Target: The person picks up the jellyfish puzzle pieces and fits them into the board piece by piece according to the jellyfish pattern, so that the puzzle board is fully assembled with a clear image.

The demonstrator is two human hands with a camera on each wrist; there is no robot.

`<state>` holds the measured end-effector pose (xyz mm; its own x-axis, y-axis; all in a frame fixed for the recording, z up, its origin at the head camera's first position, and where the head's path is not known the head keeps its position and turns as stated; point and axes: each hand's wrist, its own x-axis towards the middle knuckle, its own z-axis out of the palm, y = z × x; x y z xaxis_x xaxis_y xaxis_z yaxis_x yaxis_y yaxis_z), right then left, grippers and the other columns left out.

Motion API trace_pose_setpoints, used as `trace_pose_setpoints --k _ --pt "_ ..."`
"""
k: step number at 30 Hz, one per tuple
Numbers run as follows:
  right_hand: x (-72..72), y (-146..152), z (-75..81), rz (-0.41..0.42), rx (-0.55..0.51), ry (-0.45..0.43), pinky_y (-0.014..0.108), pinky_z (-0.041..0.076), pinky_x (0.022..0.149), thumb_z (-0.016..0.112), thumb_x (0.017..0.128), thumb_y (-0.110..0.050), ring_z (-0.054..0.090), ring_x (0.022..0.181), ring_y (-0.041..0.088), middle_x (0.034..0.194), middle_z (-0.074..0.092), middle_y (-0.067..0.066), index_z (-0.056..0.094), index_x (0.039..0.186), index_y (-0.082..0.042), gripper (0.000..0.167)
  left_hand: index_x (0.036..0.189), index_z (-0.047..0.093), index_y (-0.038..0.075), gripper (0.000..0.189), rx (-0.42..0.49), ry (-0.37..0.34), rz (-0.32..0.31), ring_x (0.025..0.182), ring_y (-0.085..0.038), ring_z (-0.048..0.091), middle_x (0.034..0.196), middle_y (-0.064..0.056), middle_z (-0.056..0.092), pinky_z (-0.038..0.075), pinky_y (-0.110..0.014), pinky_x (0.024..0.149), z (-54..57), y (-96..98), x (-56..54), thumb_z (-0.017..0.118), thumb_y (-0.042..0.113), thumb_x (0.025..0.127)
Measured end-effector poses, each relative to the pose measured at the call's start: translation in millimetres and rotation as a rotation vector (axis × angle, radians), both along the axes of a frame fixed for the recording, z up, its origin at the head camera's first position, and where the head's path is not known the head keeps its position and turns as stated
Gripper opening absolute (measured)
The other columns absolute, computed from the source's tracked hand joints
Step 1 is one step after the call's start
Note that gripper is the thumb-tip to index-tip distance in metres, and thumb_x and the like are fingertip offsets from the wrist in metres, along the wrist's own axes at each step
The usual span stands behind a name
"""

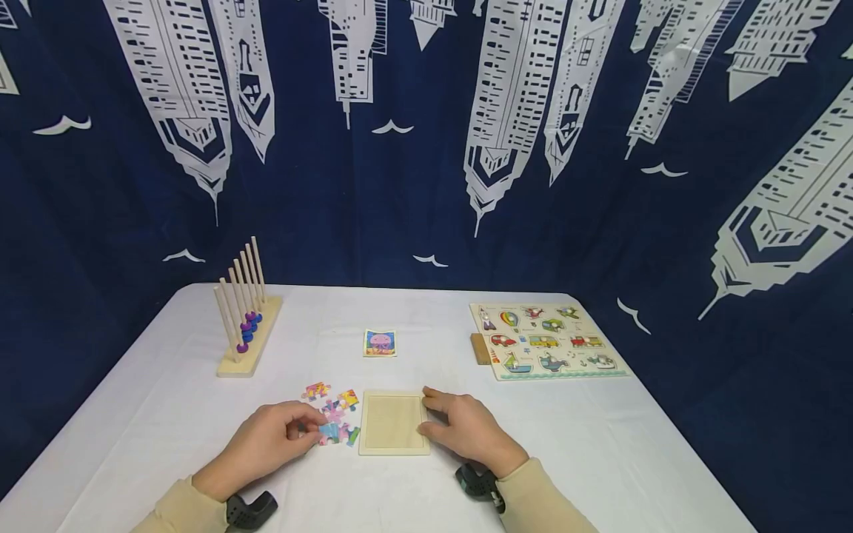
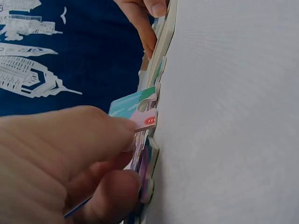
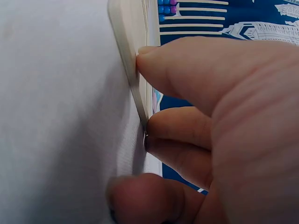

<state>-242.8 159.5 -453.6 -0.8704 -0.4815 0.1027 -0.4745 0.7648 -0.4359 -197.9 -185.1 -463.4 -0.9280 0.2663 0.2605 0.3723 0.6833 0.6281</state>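
Observation:
My left hand (image 1: 276,437) pinches a blue, green and pink jigsaw piece (image 2: 133,108) between thumb and fingers, just left of the wooden puzzle tray (image 1: 395,453). Several loose jigsaw pieces (image 1: 333,411) lie beneath and beyond that hand. The square tray is flat on the table, its recess bare wood. On its right side, my right hand (image 1: 469,433) holds the tray by the edge. In the right wrist view the thumb rests on the rim (image 3: 122,37), with other fingertips against the tray farther along.
A small picture card (image 1: 380,343) with a pink figure lies behind the tray. At the back left stands a wooden peg rack (image 1: 249,363) with purple and blue beads. A vehicle puzzle board (image 1: 553,344) lies at the back right, over a brown wooden block (image 1: 479,349).

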Motion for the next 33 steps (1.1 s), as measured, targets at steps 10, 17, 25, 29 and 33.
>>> trace_pose_setpoints --k 10,17,25,29,33 --pt "-0.6 -1 -1.7 0.005 0.0 0.003 0.048 0.047 0.109 0.075 0.094 -0.035 0.058 0.135 0.028 0.148 0.059 0.004 0.068 0.134 -0.007 0.05 0.092 0.072 0.02 0.009 0.225 -0.165 0.065 0.054 -0.008 0.054 0.068 0.007 0.065 0.044 -0.023 0.053 2.3 2.8 0.5 0.08 0.022 0.09" --pt "-0.1 -1 -0.1 0.013 0.0 0.006 0.048 0.048 0.108 0.075 0.094 -0.035 0.058 0.134 0.028 0.148 0.059 0.004 0.069 0.134 -0.007 0.049 0.106 0.071 0.002 0.015 0.513 -0.229 0.074 0.053 -0.01 0.053 0.076 -0.007 0.068 0.044 -0.024 0.049 5.1 10.6 2.1 0.075 0.007 0.092" --pt "-0.5 0 0.0 0.021 -0.007 0.015 0.048 0.048 0.108 0.074 0.095 -0.033 0.059 0.134 0.027 0.148 0.059 0.004 0.068 0.134 -0.007 0.048 0.128 0.069 0.006 0.029 0.617 -0.261 0.03 0.056 -0.007 0.05 0.085 -0.005 0.064 0.044 -0.023 0.051 7.0 25.8 5.9 0.068 0.01 0.099" --pt "-0.7 0 -0.3 0.017 -0.008 0.017 0.047 0.047 0.108 0.074 0.095 -0.033 0.058 0.134 0.027 0.148 0.059 0.004 0.068 0.135 -0.007 0.048 0.125 0.069 0.007 0.031 0.614 -0.246 0.027 0.058 -0.007 0.053 0.088 -0.007 0.069 0.045 -0.023 0.051 6.9 29.6 7.8 0.074 0.015 0.095" --pt "-0.5 0 -0.2 0.017 -0.011 0.012 0.048 0.047 0.109 0.074 0.095 -0.033 0.058 0.134 0.027 0.149 0.059 0.004 0.068 0.135 -0.007 0.048 0.126 0.068 0.004 0.039 0.602 -0.196 -0.008 0.063 -0.009 0.059 0.091 -0.007 0.073 0.049 -0.025 0.055 7.7 32.5 10.2 0.079 0.018 0.091"
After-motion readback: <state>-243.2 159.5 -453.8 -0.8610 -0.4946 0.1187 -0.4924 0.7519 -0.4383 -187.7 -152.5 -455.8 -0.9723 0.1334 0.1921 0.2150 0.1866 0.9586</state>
